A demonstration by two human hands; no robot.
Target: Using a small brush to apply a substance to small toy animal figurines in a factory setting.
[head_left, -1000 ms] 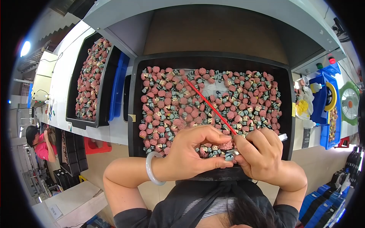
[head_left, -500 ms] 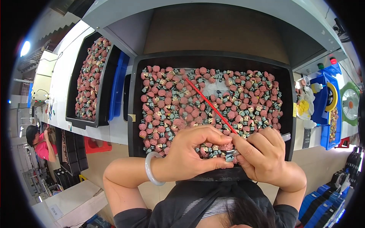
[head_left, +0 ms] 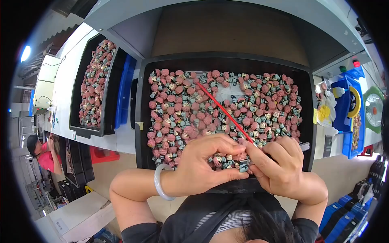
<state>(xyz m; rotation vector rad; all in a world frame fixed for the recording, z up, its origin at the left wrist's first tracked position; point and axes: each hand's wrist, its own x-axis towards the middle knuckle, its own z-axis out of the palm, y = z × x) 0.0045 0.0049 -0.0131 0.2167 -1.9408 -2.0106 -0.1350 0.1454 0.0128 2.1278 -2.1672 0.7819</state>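
Over tray's near rim [head_left: 139, 133], hands [head_left: 206, 162] pinch bead [head_left: 243, 167]

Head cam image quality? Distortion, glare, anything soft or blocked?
Head view: strong fisheye, tray edges bow, black vignette at the corners; one bright lamp blown out far left; light is even, beads sharp; hands cover the tray's near edge; rim detail small and smeared.

second black tray of beads [head_left: 94, 87] far left | blue bins [head_left: 349, 117] right | person in red [head_left: 44, 152] lower left
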